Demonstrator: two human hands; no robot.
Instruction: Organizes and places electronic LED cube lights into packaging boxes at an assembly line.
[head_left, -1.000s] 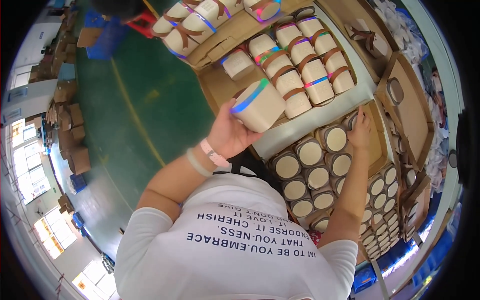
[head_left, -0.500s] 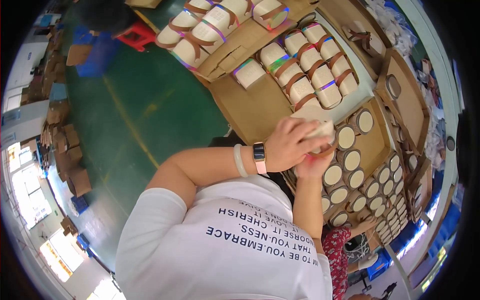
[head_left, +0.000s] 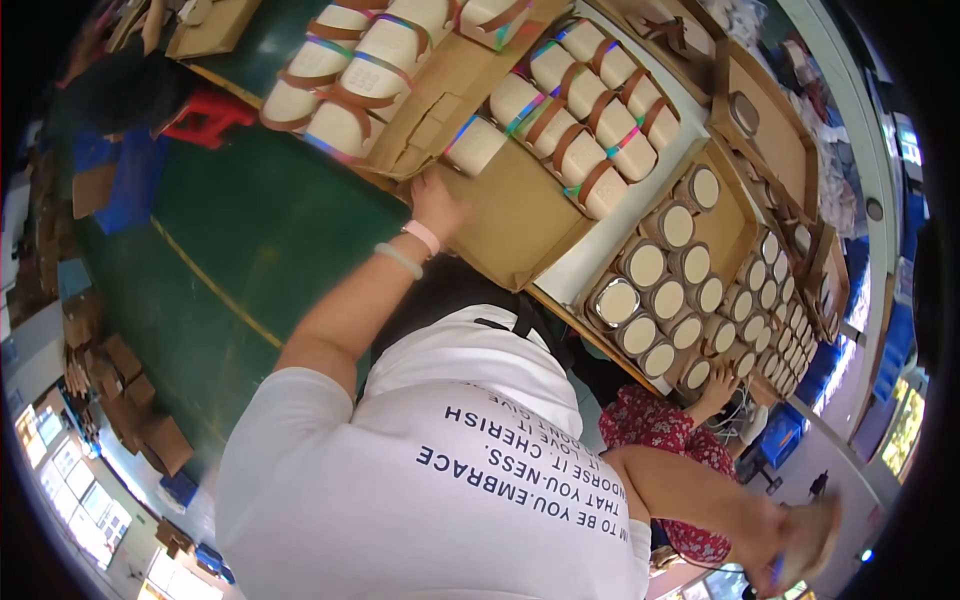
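My left hand [head_left: 438, 205] is at the near left edge of an open cardboard tray [head_left: 515, 225], its fingers closed over the rim. Inside the tray stand rows of cream rounded pieces [head_left: 582, 160] with brown straps and shiny rainbow strips; they look like sandals, though I cannot be sure. Far to the right, my right hand [head_left: 770, 530] is stretched away from the table and smeared by motion. In it is a blurred cream-and-brown strapped piece [head_left: 815, 530] with a bit of blue. Its exact shape and the fingers around it are unclear.
More strapped pieces [head_left: 380, 75] fill a box beyond the tray. To the right, cartons hold many round cream-topped pieces with brown sides [head_left: 668, 298]. A co-worker's hand [head_left: 715, 390], below a red floral sleeve [head_left: 650, 420], reaches there. A red stool [head_left: 208, 118] stands at left.
My hands, together on a cream strapped piece before, have parted. The left went left to the tray's rim; the right swung down and far right with a strapped piece. My view has shifted.
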